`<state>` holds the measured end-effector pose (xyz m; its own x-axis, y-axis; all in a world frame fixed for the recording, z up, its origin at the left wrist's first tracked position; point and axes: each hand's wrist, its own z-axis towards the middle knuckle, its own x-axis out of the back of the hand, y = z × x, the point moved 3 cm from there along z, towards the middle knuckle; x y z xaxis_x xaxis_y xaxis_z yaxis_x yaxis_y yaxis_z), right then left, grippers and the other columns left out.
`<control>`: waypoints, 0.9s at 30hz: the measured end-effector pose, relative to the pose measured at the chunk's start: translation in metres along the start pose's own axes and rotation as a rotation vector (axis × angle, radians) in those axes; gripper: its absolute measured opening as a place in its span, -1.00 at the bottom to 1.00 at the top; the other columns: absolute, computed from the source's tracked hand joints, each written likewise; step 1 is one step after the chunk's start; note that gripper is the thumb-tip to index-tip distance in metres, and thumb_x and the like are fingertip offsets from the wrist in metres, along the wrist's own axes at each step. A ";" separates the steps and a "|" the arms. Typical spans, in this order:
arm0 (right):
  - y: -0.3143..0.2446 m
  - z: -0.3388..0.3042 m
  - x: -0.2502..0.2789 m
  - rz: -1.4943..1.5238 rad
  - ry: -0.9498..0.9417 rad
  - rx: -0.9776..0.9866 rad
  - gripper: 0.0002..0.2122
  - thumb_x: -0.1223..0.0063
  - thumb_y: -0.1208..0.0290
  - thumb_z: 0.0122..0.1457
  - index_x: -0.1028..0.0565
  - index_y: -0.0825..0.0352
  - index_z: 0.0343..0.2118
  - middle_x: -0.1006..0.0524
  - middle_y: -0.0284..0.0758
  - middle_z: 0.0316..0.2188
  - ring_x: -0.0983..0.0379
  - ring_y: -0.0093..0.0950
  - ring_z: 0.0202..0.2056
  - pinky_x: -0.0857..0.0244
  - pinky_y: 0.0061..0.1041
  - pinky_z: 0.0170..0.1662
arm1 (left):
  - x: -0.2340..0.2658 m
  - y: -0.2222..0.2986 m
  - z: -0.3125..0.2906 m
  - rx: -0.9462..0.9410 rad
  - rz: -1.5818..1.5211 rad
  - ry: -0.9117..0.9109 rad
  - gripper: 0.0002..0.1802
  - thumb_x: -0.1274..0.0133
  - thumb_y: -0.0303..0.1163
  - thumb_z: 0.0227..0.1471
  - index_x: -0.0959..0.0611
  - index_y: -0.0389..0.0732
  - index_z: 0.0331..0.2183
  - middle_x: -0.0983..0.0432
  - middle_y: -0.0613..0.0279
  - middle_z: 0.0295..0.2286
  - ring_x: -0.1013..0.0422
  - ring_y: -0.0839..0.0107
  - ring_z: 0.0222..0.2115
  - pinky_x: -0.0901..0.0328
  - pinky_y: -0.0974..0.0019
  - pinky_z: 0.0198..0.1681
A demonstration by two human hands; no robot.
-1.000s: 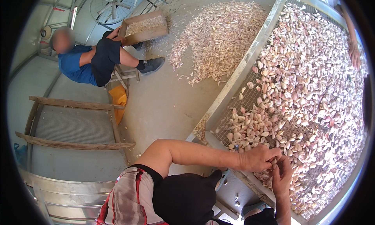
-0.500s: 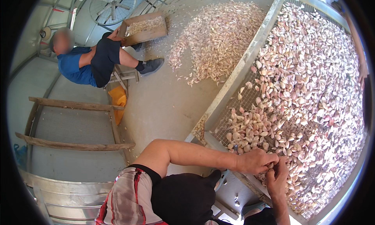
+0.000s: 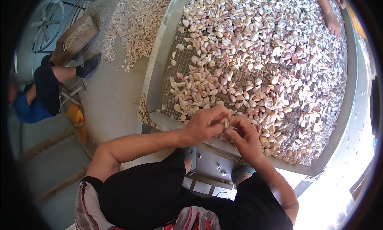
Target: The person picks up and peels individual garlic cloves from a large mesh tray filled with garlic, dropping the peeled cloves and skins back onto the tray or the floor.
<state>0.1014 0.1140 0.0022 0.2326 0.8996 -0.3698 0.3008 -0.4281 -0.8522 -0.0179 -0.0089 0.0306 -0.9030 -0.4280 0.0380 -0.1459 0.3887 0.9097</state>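
My left hand (image 3: 204,124) and my right hand (image 3: 245,137) meet over the near edge of a wide mesh-bottomed tray (image 3: 154,64). Pinched between the fingertips of both is a small pale garlic clove (image 3: 226,123), partly covered by the fingers. Loose garlic cloves (image 3: 247,36), white to pinkish, spread across the tray. They lie thick at the far side and thinner near me, where wire mesh shows through. A small heap of cloves (image 3: 199,86) sits just beyond my left hand.
Another person's hand (image 3: 332,24) rests at the tray's far right. On the floor beyond the tray's left side lies a big pile of cloves (image 3: 137,28). A seated person in blue holds a wooden box (image 3: 79,36) there. A yellow cloth (image 3: 76,120) hangs near a wooden frame.
The view has swung right, so the tray sits more central and another person's hand now shows. My hands stay together at the tray's near edge, fingers still pinched.
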 end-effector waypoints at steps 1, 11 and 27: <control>-0.001 0.000 -0.001 0.040 0.030 -0.013 -0.90 -0.09 0.54 0.21 -0.41 0.32 -0.26 -0.43 -0.44 -0.42 -0.36 -0.73 -0.45 -0.26 -0.72 -0.41 | -0.001 -0.001 -0.002 0.006 0.011 0.015 -0.82 -0.02 -0.52 0.09 -0.46 -0.21 -0.21 -0.42 0.45 -0.50 -0.29 0.75 -0.50 -0.18 0.56 -0.47; -0.021 -0.024 0.004 -0.146 -0.138 -0.093 -0.92 -0.04 0.62 0.17 -0.48 0.36 -0.28 -0.44 -0.43 -0.41 -0.37 -0.71 -0.49 -0.26 -0.68 -0.44 | -0.011 -0.003 -0.029 0.294 -0.319 -0.187 -0.88 0.02 -0.49 0.12 -0.50 -0.23 -0.25 -0.46 0.38 -0.45 -0.34 0.69 -0.47 -0.27 0.51 -0.39; -0.016 -0.065 -0.011 -0.762 -0.585 -0.034 -0.69 -0.21 0.26 0.09 -0.40 0.37 -0.24 -0.53 -0.08 -0.44 -0.49 -0.03 -0.38 -0.37 -0.17 -0.31 | -0.035 -0.037 -0.069 -0.052 0.737 -0.645 -0.67 -0.01 -0.05 0.11 -0.59 -0.10 -0.47 -0.50 0.03 -0.61 -0.47 -0.01 -0.55 -0.34 0.00 -0.44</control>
<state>0.1543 0.1052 0.0436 -0.5323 0.8341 0.1450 0.2094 0.2957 -0.9321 0.0468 -0.0647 0.0246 -0.8103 0.4418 0.3850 0.5474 0.3362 0.7664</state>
